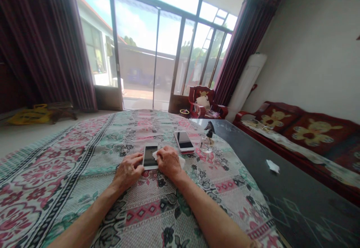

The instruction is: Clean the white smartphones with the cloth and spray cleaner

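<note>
A white smartphone (150, 157) with a dark screen lies face up on the patterned tablecloth (140, 199). My left hand (129, 170) rests at its left edge, fingers and thumb closed against that side. My right hand (169, 162) is closed on a white tissue (182, 162), pressing it on the right part of the screen. Just beyond my right hand lies a second white phone (184, 141), face up on what looks like another phone or a case with a reddish edge. A clear spray bottle (207, 143) with a black nozzle stands to the right of it.
Right of the cloth-covered table runs a dark glossy table (292, 188) with a crumpled white tissue (272, 166) on it. Beyond that is a red wooden sofa (284, 128). A red chair (203, 100) stands near the glass doors (146, 60). A yellow bag (30, 115) lies on the floor at left.
</note>
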